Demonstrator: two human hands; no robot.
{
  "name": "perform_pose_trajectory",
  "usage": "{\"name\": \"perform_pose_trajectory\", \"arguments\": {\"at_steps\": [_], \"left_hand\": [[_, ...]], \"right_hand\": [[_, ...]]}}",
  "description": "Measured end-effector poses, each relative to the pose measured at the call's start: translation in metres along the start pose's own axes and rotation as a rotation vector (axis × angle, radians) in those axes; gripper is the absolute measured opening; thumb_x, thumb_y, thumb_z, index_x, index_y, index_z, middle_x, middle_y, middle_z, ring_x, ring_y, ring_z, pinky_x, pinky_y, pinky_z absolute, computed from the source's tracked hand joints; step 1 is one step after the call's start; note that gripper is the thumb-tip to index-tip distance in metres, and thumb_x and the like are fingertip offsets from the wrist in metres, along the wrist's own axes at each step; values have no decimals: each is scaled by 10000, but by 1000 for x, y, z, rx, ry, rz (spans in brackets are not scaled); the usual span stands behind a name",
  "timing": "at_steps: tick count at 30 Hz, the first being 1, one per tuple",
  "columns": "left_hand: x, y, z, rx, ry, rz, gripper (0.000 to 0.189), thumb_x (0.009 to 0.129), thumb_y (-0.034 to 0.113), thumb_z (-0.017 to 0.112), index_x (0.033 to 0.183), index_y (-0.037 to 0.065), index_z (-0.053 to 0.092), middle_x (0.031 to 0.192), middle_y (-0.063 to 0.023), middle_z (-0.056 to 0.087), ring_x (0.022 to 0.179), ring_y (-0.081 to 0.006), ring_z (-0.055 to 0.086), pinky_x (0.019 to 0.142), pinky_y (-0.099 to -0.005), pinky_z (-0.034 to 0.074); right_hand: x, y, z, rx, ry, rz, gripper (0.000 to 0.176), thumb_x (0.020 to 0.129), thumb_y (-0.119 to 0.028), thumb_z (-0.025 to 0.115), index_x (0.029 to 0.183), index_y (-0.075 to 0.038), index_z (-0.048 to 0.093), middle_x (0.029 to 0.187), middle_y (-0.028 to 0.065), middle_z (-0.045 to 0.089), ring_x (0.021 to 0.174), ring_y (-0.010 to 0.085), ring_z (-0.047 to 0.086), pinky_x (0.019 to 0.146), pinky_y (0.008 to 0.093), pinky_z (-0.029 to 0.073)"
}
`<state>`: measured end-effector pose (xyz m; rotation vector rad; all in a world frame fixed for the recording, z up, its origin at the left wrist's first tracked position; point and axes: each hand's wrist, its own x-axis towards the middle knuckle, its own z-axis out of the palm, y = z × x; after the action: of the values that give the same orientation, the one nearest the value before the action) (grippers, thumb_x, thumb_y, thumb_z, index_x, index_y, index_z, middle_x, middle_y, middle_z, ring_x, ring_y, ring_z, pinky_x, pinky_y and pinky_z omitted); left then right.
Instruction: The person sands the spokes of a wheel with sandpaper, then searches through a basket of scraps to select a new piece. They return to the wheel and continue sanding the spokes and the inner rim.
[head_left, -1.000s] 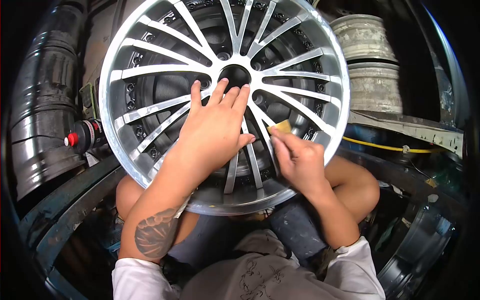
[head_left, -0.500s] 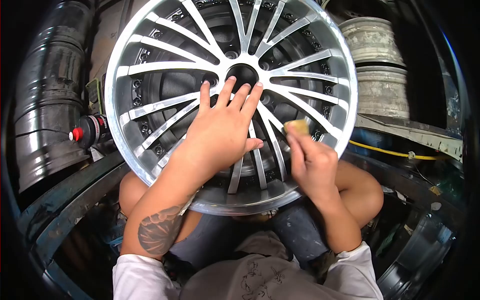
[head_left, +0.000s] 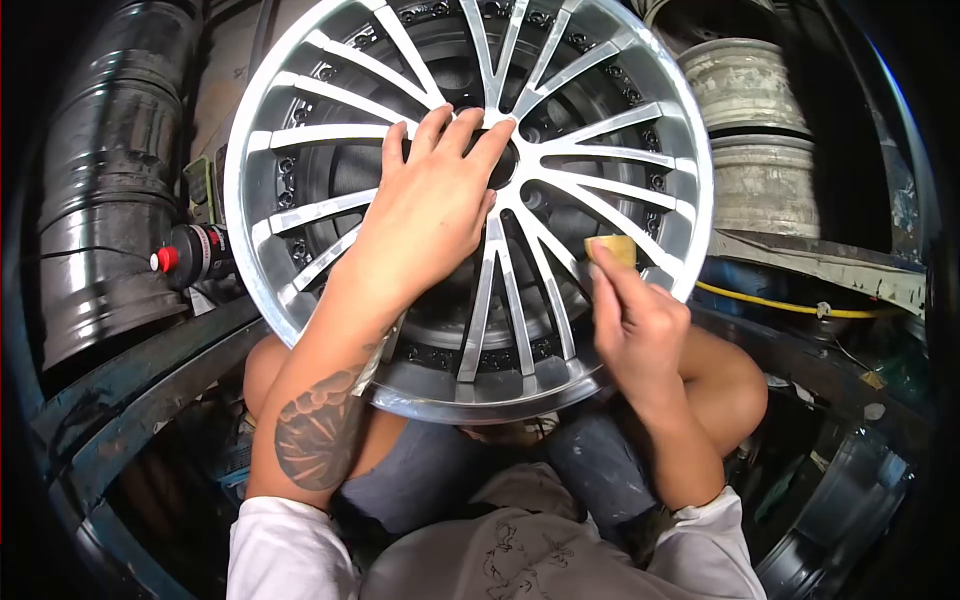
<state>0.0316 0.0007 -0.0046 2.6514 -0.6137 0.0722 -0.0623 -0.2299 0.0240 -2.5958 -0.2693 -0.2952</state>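
Observation:
A large silver multi-spoke wheel rim (head_left: 600, 153) lies face up in front of me, its near edge over my lap. My left hand (head_left: 430, 200) rests on its hub, with the fingers spread over the upper left of the centre hole and covering part of the spokes. Between the thumb and fingers of my right hand (head_left: 642, 318) is a small yellowish sponge-like pad (head_left: 613, 249). The pad is at the lower right spokes, inside the polished outer lip. Dark bolts and a black inner barrel show between the spokes.
Dark glossy wheel barrels (head_left: 110, 225) are stacked at left, near a black bottle (head_left: 205, 252) with a red cap. Two worn, pale wheel barrels (head_left: 765, 185) stand at right. A yellow hose (head_left: 770, 304) runs below them. Metal bars (head_left: 150, 350) flank my legs.
My left hand has shifted up and left across the hub. My right hand, holding the pad, has moved slightly right. The wheel rim sits slightly differently in view.

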Motion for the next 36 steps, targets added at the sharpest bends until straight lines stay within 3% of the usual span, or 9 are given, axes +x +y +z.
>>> {"name": "perform_pose_trajectory", "arguments": {"at_steps": [3, 6, 10, 13, 16, 21, 28, 32, 36], "left_hand": [[0, 3, -2, -10, -32, 3, 668, 953, 157, 728, 1567, 127, 468, 1566, -186, 495, 1492, -402, 403, 1231, -604, 269], [0, -1, -9, 26, -38, -34, 672, 957, 200, 735, 1565, 106, 465, 1585, -189, 477, 1499, -408, 395, 1227, -605, 276], [2, -3, -8, 90, -3, -68, 717, 917, 276, 777, 1537, 69, 482, 1553, -227, 498, 1471, -422, 429, 1182, -641, 325], [0, -2, -4, 118, 29, -141, 724, 933, 332, 761, 1547, 70, 480, 1564, -221, 488, 1471, -417, 432, 1189, -629, 314], [3, 8, 5, 183, 55, -207, 721, 957, 378, 724, 1557, 70, 470, 1576, -224, 471, 1476, -422, 424, 1196, -623, 302], [-4, 20, 26, 172, -2, -171, 817, 966, 559, 662, 1629, 162, 395, 1669, -215, 363, 1558, -428, 288, 1234, -649, 197], [-21, -17, -9, 224, -33, -261, 834, 960, 508, 694, 1656, 197, 354, 1707, -259, 258, 1568, -488, 237, 1219, -694, 199], [-38, -14, -1, 227, -115, -267, 843, 1015, 574, 569, 1666, 105, 313, 1713, -264, 238, 1573, -503, 211, 1230, -701, 166], [-60, 5, 11, 229, -128, -89, 784, 1047, 536, 521, 1657, 83, 324, 1720, -257, 228, 1587, -499, 177, 1231, -722, 115]], "right_hand": [[-15, 0, 9, -106, -248, -146, 285, 894, -18, 740, 1177, -14, 778, 584, 137, 629, 475, 274, 640, 483, 379, 497], [-6, 10, 6, -28, -86, -77, 305, 883, -62, 752, 1185, -20, 774, 597, 138, 642, 481, 293, 642, 498, 399, 509], [-6, -3, 6, -82, -273, 3, 247, 933, -25, 712, 1166, -26, 793, 755, 229, 713, 605, 328, 724, 574, 377, 558], [8, 4, -5, 167, -139, 116, 223, 976, -30, 695, 1175, 0, 790, 700, 107, 717, 559, 155, 664, 549, 289, 515], [24, 9, -21, 244, -35, 320, 265, 969, -83, 708, 1223, -46, 777, 933, 191, 794, 725, 173, 759, 640, 306, 559], [50, 0, -24, 183, 46, 92, 339, 909, 11, 715, 1244, -34, 740, 1058, 156, 783, 821, 137, 739, 662, 267, 548], [112, 14, -58, 337, -173, -178, 418, 816, 134, 585, 1181, -4, 735, 1107, 132, 785, 948, 149, 761, 797, 250, 573], [134, 35, -21, -22, -417, -272, 498, 823, -31, 703, 1296, -182, 743, 1264, 176, 729, 1028, 382, 724, 901, 442, 584], [150, 13, -15, -31, -276, -469, 505, 809, -79, 760, 1297, -208, 745, 1478, 167, 614, 1110, 379, 700, 933, 459, 573]]}}
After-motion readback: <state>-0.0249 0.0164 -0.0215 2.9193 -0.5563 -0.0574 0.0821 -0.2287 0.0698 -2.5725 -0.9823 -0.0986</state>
